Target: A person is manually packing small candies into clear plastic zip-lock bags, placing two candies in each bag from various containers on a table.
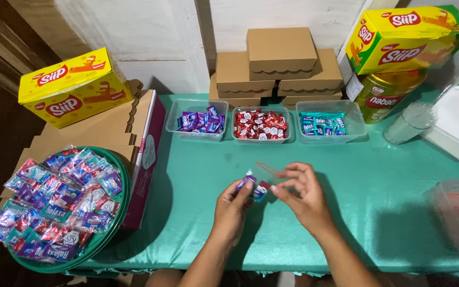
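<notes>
Three clear tubs (260,126) of candies sat at twelve o'clock; both hands, left hand (233,204) and right hand (301,194), pinched small candies (253,187).

Bright, even light falls from above and slightly ahead, so the left hand (233,204) and right hand (299,192) cast soft dark shadows toward the near edge of the green table (378,212). Colours are saturated. Focus is sharp around both hands, while the far-right corner beyond the right hand blurs and bends. The floor left of the left hand sinks into darkness.
</notes>
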